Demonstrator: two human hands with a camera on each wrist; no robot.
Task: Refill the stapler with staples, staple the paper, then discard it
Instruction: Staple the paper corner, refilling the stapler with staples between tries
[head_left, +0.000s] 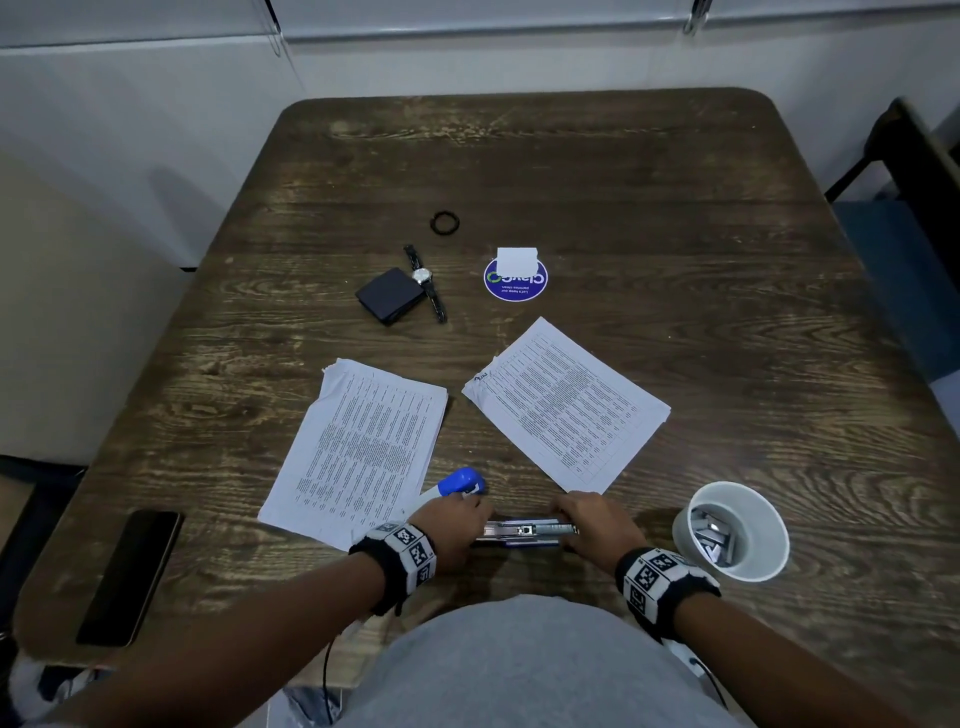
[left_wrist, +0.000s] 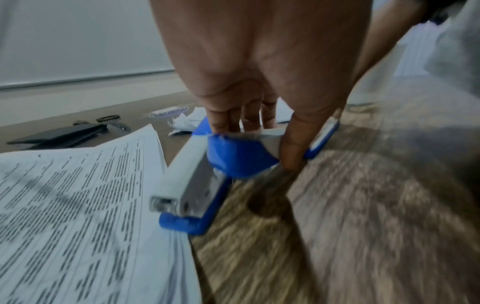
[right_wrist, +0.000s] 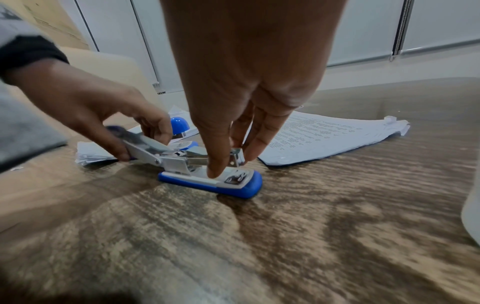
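The blue and white stapler (head_left: 522, 531) lies open on the table near its front edge. Its cover (left_wrist: 187, 181) is swung back to the left, and its metal magazine (right_wrist: 197, 160) is exposed above the blue base (right_wrist: 215, 185). My left hand (head_left: 457, 512) grips the swung-back cover (right_wrist: 140, 142) between thumb and fingers. My right hand (right_wrist: 232, 164) pinches the front end of the magazine, thumb on the near side. Two printed paper stacks lie beyond the stapler, one on the left (head_left: 358, 447) and one on the right (head_left: 566, 405). A white cup (head_left: 730, 530) holds staple strips.
A dark phone (head_left: 130, 577) lies near the front left edge. Further back are a black wallet (head_left: 389, 296), a wristwatch (head_left: 426, 283), a black hair tie (head_left: 444, 224) and a round blue sticker (head_left: 515, 283) with a white slip (head_left: 517, 260). A chair (head_left: 904, 244) stands at the right.
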